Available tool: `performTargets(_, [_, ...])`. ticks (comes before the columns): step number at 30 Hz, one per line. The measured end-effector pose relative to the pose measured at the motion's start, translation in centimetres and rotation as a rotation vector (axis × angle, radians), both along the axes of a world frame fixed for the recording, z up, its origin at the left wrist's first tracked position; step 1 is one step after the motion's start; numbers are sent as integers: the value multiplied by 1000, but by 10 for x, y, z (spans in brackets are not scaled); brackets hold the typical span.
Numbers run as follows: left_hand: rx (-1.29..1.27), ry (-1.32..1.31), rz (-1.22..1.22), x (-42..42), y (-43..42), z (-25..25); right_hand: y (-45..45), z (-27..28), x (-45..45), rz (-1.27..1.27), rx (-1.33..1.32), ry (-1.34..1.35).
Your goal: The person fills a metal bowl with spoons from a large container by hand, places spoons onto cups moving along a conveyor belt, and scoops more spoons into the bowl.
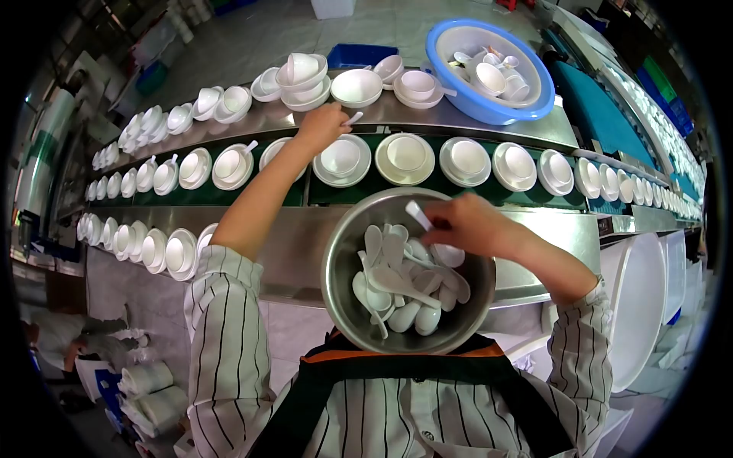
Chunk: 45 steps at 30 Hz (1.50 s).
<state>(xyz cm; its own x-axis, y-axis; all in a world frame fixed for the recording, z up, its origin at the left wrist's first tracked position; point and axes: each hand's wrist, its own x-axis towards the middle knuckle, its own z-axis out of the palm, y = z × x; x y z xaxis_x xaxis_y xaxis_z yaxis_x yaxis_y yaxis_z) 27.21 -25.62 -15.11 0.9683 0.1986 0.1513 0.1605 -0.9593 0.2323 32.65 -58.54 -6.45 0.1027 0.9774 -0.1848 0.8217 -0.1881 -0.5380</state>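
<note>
A steel bowl (333, 282) full of white soup spoons (401, 284) stands close against my body. Over its right side, my right hand (467, 225) is closed on a white spoon (418, 214), whose handle points up and left. My left hand (324, 128) reaches across the belt, its fingers closed round another white spoon (353, 118); only the handle end shows. Just below that hand is a small bowl (340, 157) on a plate (341, 182). To its left, my forearm partly covers another set. Farther left, a set (233, 166) has a spoon in it.
Stacked bowls and plates (303, 82) line the steel ledge beyond the green belt (295, 193). A blue basin (489, 114) with a white tub of bowls and spoons sits at the back right. More sets (181, 254) stand on the near ledge at left.
</note>
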Motion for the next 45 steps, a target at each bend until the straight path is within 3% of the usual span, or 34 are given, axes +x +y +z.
performTargets(5, [-92, 142, 10, -4, 4, -13, 48, -13, 53, -409, 584, 716])
performTargets(6, [-166, 17, -10, -8, 5, -16, 67, -27, 66, -471, 639, 829])
performTargets(10, [-58, 225, 40, -15, 5, 3, 133, -100, 83, -657, 620, 1034])
performTargets(13, [-91, 338, 117, -29, 14, -3, 141, -113, 75, -662, 290, 709])
performTargets(14, [4, 301, 140, -38, 16, -8, 139, -117, 77, -604, 238, 733])
performTargets(17, [41, -35, 70, -58, -17, 24, 142, -128, 90, -534, 472, 889])
performTargets(19, [-122, -225, -138, -73, -69, 53, 148, -112, 86, -469, 517, 720])
performTargets(20, [-446, 66, -155, -83, -108, 84, 150, -105, 82, -440, 536, 638])
performTargets(21, [-419, 92, -417, -91, -130, 86, 156, -101, 75, -384, 518, 358])
performTargets(23, [-317, 140, -705, -106, -172, 65, 176, -95, 54, -266, 461, -191])
performTargets(24, [-285, 237, -739, -110, -186, 55, 187, -90, 51, -176, 177, -371])
performTargets(27, [-203, 240, -713, -116, -194, 35, 204, -81, 53, -23, 84, -285])
performTargets(28, [-289, 155, -691, -121, -193, 33, 203, -73, 56, -53, 192, -243])
performTargets(31, [-308, 272, -681, -125, -187, 32, 218, -57, 53, -191, 361, -319])
performTargets(34, [-357, 280, -665, -127, -183, 30, 238, -87, 37, -91, 251, -445])
performTargets(36, [-359, 101, -652, -127, -176, 40, 235, -103, 29, -8, 122, -457])
performTargets(37, [-361, 12, -646, -127, -169, 49, 230, -106, 34, 12, 246, -441])
performTargets(40, [-611, -10, -391, -130, -131, 86, 199, -87, 41, 37, 571, -268])
performTargets(41, [-697, 24, -243, -129, -116, 98, 180, -68, 41, 32, 515, -236])
performTargets(43, [-863, -146, 135, -122, -93, 109, 126, -25, 26, 27, 353, -156])
performTargets(45, [-793, -197, 241, -103, -53, 105, 72, -24, 13, 225, 61, 11])
